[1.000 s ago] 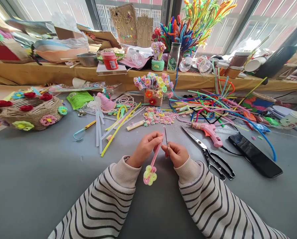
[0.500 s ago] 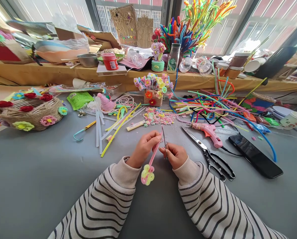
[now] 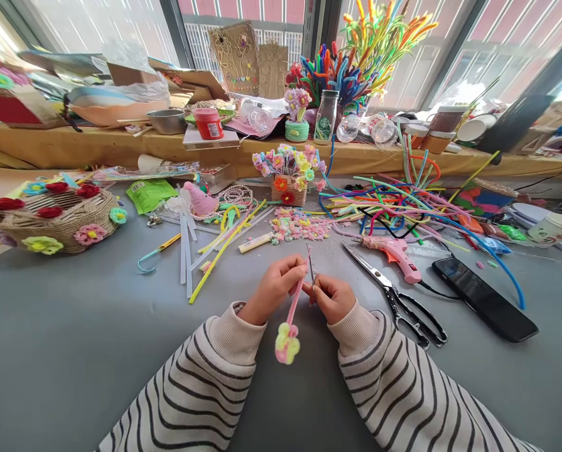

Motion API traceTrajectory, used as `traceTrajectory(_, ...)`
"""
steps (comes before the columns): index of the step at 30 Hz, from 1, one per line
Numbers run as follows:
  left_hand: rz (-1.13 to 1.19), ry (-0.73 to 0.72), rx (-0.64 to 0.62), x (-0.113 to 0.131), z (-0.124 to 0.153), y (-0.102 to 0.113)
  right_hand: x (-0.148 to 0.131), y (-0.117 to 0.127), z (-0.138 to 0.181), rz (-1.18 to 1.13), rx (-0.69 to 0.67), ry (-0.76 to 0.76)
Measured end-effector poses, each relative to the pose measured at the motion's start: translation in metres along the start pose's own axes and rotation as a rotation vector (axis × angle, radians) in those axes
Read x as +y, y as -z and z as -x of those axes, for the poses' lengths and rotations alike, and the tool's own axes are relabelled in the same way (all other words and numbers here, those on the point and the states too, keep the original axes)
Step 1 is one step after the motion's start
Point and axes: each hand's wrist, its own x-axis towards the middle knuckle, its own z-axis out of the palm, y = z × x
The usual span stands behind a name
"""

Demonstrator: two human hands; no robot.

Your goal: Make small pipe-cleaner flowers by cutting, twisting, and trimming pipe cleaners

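Note:
My left hand [image 3: 274, 290] pinches the pink stem of a pipe-cleaner flower [image 3: 287, 343], whose pink and yellow bloom hangs down toward me. My right hand [image 3: 332, 297] is closed on a thin metal wire [image 3: 311, 269] that stands up beside the stem's upper end. Both hands meet above the grey table [image 3: 73, 339], fingertips almost touching. Both sleeves are striped.
Scissors [image 3: 394, 292], a pink glue gun [image 3: 394, 249] and a black phone [image 3: 484, 300] lie to the right. Loose pipe cleaners [image 3: 403, 201], glue sticks [image 3: 185, 245], a small flower basket [image 3: 287, 172] and a woven basket [image 3: 57, 216] crowd the far table. The cluttered shelf [image 3: 120, 141] runs behind.
The flower bloom has swung lower and slightly right, nearer to me. Both hands have shifted a little toward me, still gripping stem and wire.

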Motion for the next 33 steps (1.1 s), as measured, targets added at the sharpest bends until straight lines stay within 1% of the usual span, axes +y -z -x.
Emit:
traceTrajectory(2, 0.007, -0.012, 0.02, -0.0006, -0.0005, 0.0002, -0.0007, 0.0005, -0.0005, -0.015, -0.011, -0.001)
traceTrajectory(7, -0.017, -0.036, 0.005, -0.0002, -0.0001, 0.0008, -0.0063, 0.0048, -0.0015, -0.075, -0.128, 0.023)
traceTrajectory(12, -0.02, -0.008, -0.043, -0.0009, 0.0004, 0.0014, -0.004, 0.0033, -0.0024, 0.002, -0.103, -0.006)
traceTrajectory(16, -0.009, -0.016, 0.013, -0.0008, 0.0006, 0.002, 0.0004, 0.0019, -0.0035, 0.009, -0.082, -0.018)
traceTrajectory(21, -0.007, -0.034, 0.105, 0.0013, 0.0004, 0.0018, -0.0015, 0.0034, -0.0019, -0.053, -0.127, 0.008)
traceTrajectory(25, 0.019, -0.047, 0.181, 0.0018, -0.001, 0.001, -0.0023, 0.0031, -0.0007, -0.064, -0.119, -0.001)
traceTrajectory(27, 0.03, -0.048, 0.197, 0.0013, -0.0016, 0.0006, -0.0023, 0.0025, -0.0009, -0.064, -0.121, 0.005)
traceTrajectory(29, 0.022, -0.039, 0.18, 0.001, -0.0017, 0.0002, -0.0028, 0.0023, -0.0015, -0.059, -0.131, 0.014)
traceTrajectory(33, -0.014, -0.025, 0.104, 0.0019, -0.0005, -0.0004, -0.0053, 0.0034, -0.0018, -0.032, -0.146, 0.028)
